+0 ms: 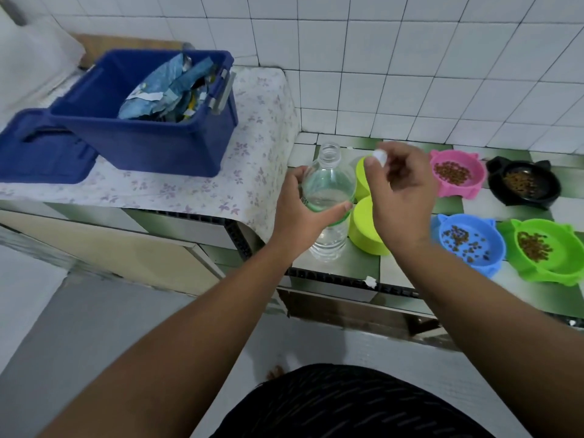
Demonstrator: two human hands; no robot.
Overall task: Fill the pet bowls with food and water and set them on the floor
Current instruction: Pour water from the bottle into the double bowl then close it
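1. Left hand [297,203], frame centre: fingers clamped round the open water bottle [328,184], steadying it upright.
2. Right hand [401,197]: fingers pinch the white cap [380,157], held clear, likely for pouring.
3. Lime bowls [363,238] beside the bottle probably await water; kibble bowls [497,248] sit right.

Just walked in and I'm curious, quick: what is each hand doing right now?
Left hand: grips the open water bottle.
Right hand: pinches the white bottle cap.
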